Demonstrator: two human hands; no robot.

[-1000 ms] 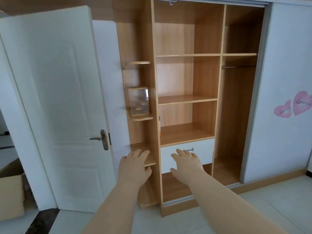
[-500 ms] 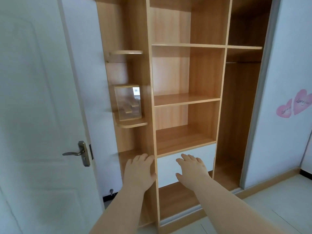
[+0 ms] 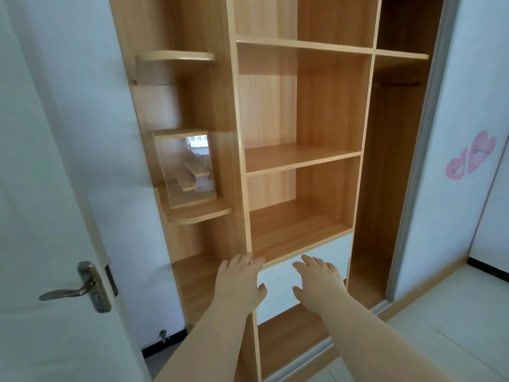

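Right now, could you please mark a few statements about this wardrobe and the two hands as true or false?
1. The left hand and the right hand both reach toward the white drawer with straight fingers. True.
2. The right hand holds a clothes hanger. False: it holds nothing.
3. A clear box stands on a curved side shelf. True.
4. The heart stickers on the sliding door are blue. False: they are pink.
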